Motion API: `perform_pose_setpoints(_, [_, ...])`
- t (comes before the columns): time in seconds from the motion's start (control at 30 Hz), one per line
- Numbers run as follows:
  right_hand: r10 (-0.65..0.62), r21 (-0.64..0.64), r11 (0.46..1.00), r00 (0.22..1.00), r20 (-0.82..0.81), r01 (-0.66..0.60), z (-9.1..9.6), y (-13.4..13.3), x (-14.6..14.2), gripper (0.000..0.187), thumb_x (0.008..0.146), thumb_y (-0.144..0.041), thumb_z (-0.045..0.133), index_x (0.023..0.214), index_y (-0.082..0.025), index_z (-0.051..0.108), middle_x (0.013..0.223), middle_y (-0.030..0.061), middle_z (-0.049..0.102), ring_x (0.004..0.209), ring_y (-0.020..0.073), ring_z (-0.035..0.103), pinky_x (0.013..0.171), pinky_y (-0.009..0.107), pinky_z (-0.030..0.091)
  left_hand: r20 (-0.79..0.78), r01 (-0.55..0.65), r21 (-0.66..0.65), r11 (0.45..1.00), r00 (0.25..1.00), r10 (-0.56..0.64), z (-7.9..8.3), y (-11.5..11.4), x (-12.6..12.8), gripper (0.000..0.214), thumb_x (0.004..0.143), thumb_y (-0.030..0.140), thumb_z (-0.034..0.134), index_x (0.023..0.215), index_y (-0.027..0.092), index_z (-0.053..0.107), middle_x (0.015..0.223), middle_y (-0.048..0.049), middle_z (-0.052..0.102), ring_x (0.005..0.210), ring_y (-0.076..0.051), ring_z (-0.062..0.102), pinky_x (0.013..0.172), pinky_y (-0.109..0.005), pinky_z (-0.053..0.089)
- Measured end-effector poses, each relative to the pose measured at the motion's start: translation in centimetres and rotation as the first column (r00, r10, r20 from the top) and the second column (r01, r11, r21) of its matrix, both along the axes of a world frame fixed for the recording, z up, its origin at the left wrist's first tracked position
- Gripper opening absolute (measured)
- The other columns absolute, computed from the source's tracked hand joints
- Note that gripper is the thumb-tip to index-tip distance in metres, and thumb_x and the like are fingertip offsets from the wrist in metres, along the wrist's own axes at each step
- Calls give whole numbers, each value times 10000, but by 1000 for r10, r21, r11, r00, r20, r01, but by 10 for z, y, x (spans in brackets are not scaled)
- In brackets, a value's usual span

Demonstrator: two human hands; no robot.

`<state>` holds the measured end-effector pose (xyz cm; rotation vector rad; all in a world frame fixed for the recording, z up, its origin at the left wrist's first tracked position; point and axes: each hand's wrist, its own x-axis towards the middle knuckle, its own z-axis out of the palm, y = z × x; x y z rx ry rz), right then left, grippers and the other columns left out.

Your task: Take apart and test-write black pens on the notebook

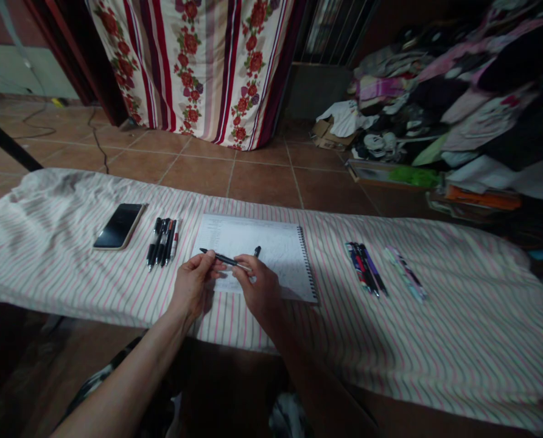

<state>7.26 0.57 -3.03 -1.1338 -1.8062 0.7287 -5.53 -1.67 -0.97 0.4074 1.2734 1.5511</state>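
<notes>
Above a spiral notebook (280, 243) with writing on its page, a slim black pen (224, 259) is held between both hands. My left hand (197, 271) pinches it near its dark left end, thumb and fingers closed. At the pen's other end, where a thin, paler length shows, the fingers of my right hand (260, 286) are closed too. A short black piece (257, 250) sticks up just beyond my right fingers; whether it lies on the page or is held there I cannot tell.
Left of the notebook lie several pens (162, 242) in a row and a phone (119, 226). Two more pen groups lie to the right, one dark (366, 267), one pastel (406, 272). A striped cloth (326, 340) covers the surface. Clothes (472, 91) are heaped behind, right of a flowered curtain (207, 67).
</notes>
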Motion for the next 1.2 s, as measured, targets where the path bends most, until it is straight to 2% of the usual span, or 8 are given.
perform_pose_setpoints(0.17, [-35, 62, 998, 997, 65, 31, 0, -1, 0, 148, 814, -265, 522, 901, -192, 617, 845, 52, 694, 770, 168, 660, 723, 269, 507, 1, 11, 23, 1000, 1000, -11, 1, -2, 4, 244, 614, 327, 732, 646, 110, 625, 573, -19, 652, 459, -68, 536, 493, -177, 430])
perform_pose_setpoints(0.37, [-25, -22, 999, 999, 47, 26, -3, -1, 0, 151, 809, -281, 529, 886, -201, 630, 764, 32, 705, 719, 170, 676, 696, 267, 516, 60, 38, 12, 999, 997, -38, 2, -4, 6, 213, 623, 294, 729, 638, 108, 626, 574, -26, 654, 482, -63, 550, 522, -164, 446])
perform_pose_setpoints(0.6, [5, -69, 998, 999, 34, -3, -4, -2, 1, 152, 807, -299, 532, 875, -211, 636, 727, 17, 711, 684, 166, 685, 657, 256, 526, 35, 39, -9, 999, 999, -38, -2, -6, 7, 219, 611, 300, 737, 654, 108, 642, 580, -35, 660, 519, -93, 594, 564, -191, 475])
perform_pose_setpoints(0.73, [73, -134, 988, 997, -23, -75, -5, -3, 1, 190, 827, -306, 503, 955, -219, 613, 800, 15, 718, 725, 162, 688, 669, 259, 534, 51, 9, -9, 1000, 999, -9, 2, -3, 3, 208, 621, 281, 728, 707, 105, 657, 588, -30, 663, 497, -86, 583, 536, -186, 470])
perform_pose_setpoints(0.8, [63, -155, 986, 998, -20, -66, -3, -3, 2, 216, 827, -292, 495, 993, -207, 603, 811, 26, 719, 725, 165, 689, 651, 254, 533, 71, -18, -15, 1000, 997, 19, 4, -1, 1, 189, 624, 251, 725, 711, 98, 654, 588, -29, 657, 500, -92, 586, 519, -187, 470])
perform_pose_setpoints(0.93, [46, -218, 976, 994, 104, -22, 7, -3, 4, 179, 835, -256, 464, 828, -189, 629, 650, 3, 694, 570, 132, 666, 561, 209, 493, 109, -23, -14, 1000, 994, 24, 5, 2, -1, 198, 654, 242, 713, 755, 82, 653, 583, -37, 647, 515, -93, 587, 489, -170, 462])
perform_pose_setpoints(1.07, [78, -144, 988, 974, 210, -48, 14, -6, 4, 251, 870, -279, 419, 761, -190, 626, 604, -2, 668, 548, 116, 643, 568, 197, 446, 143, 30, 45, 999, 989, -36, 1, 2, 5, 288, 641, 337, 725, 777, 93, 656, 631, -39, 654, 554, -96, 594, 543, -187, 483])
perform_pose_setpoints(1.2, [48, -112, 993, 976, 211, -25, 11, -7, 1, 300, 894, -316, 378, 778, -196, 628, 599, 0, 662, 526, 109, 626, 527, 186, 407, 140, 68, 54, 996, 987, -75, 1, 0, 14, 312, 574, 291, 770, 818, 125, 669, 735, -35, 676, 636, -111, 613, 615, -211, 492])
